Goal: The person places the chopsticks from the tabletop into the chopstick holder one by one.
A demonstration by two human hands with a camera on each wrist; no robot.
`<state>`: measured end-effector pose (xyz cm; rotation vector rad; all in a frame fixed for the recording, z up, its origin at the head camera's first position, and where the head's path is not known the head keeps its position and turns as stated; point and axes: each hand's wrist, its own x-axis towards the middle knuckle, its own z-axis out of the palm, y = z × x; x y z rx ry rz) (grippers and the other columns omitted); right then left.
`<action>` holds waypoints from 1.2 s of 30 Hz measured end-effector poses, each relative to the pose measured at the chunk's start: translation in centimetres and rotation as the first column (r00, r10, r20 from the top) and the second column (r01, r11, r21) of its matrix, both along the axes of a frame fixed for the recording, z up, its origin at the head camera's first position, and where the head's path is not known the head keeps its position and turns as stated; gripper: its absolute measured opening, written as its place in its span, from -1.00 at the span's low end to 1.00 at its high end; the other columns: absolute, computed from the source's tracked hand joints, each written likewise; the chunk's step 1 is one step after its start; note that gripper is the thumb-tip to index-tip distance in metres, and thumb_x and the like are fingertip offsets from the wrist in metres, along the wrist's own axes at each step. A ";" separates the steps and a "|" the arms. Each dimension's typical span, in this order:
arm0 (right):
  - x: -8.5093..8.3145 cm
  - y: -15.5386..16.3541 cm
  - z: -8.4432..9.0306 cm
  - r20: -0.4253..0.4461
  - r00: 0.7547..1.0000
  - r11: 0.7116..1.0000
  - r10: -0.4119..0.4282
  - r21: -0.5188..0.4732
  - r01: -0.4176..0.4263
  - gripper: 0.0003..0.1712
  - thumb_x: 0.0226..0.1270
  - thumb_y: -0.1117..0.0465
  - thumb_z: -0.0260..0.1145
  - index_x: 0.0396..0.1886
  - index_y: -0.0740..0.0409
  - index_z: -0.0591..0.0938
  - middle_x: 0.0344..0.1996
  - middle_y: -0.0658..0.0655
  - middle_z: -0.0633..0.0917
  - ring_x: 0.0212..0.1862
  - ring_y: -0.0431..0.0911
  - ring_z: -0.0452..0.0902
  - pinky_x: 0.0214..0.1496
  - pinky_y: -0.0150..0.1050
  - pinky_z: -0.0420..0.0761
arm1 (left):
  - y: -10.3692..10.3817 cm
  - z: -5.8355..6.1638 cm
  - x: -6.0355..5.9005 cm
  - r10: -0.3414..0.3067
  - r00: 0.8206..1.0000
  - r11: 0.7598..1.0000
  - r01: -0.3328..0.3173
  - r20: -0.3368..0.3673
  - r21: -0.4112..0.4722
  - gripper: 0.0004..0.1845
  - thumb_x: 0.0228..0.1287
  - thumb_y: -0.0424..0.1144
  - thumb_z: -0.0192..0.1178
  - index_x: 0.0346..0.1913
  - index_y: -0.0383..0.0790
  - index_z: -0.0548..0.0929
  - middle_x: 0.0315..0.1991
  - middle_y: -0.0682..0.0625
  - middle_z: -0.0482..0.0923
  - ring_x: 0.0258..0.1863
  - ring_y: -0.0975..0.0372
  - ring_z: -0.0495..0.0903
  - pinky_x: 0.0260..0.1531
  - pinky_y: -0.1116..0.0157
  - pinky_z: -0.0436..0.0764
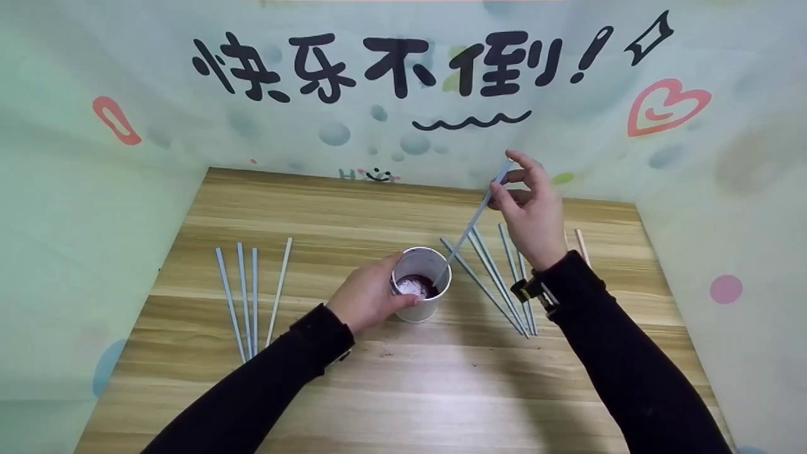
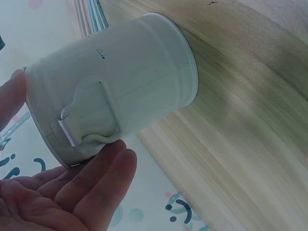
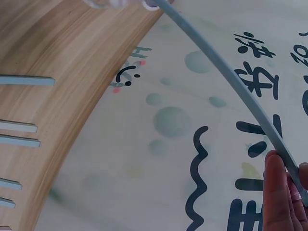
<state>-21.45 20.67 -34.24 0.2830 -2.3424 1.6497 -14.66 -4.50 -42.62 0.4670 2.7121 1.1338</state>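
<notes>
A small white pail (image 1: 421, 310) stands in the middle of the wooden table, a metal-looking lug (image 2: 94, 113) on its side. My left hand (image 1: 365, 293) holds it from the left, thumb at the near rim. Something dark, with a bright whitish patch, shows at the bottom inside. Above and to the right, my right hand (image 1: 529, 205) pinches a long thin pale-blue stick (image 1: 480, 208) near its upper end. The stick (image 3: 231, 79) slants down leftward over the rim, and its lower end is inside the pail.
Several similar blue and whitish sticks (image 1: 243, 296) lie left of the pail, partly under my left forearm. More sticks (image 1: 495, 284) lie to the right, with a pinkish one (image 1: 582, 246) farther over. A printed cloth (image 1: 353, 145) hangs behind the wooden table (image 1: 403, 403).
</notes>
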 end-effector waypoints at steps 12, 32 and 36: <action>0.1 -0.7 -1.8 0.014 0.999 0.999 0.031 0.043 -0.032 -0.43 0.46 0.36 0.28 0.42 0.11 0.41 -0.16 0.09 0.61 -0.26 0.02 0.77 -0.11 -0.25 0.77 | 0.0 0.1 0.0 0.001 1.000 1.000 -0.001 -0.006 -0.025 -0.17 0.14 -0.03 0.52 0.43 -0.24 0.44 0.18 -0.18 0.66 0.18 0.01 0.64 0.27 0.04 0.56; 0.6 -1.6 -4.1 0.064 0.996 0.994 0.058 0.094 -0.064 -0.40 0.43 0.35 0.31 0.42 0.09 0.41 -0.15 0.14 0.66 -0.26 0.00 0.78 -0.14 -0.19 0.78 | 0.0 0.1 0.1 0.007 1.000 1.000 -0.006 0.008 -0.025 -0.16 0.14 -0.01 0.52 0.44 -0.20 0.43 0.17 -0.19 0.66 0.17 0.01 0.64 0.25 0.04 0.57; 0.6 -1.7 -4.6 0.062 0.996 0.992 0.070 0.103 -0.076 -0.38 0.42 0.37 0.32 0.42 0.11 0.40 -0.17 0.15 0.67 -0.32 -0.11 0.77 -0.15 -0.15 0.78 | -0.1 0.1 0.1 0.004 1.000 1.000 -0.004 0.011 -0.017 -0.16 0.14 0.00 0.52 0.44 -0.21 0.43 0.16 -0.18 0.67 0.17 0.01 0.64 0.25 0.04 0.57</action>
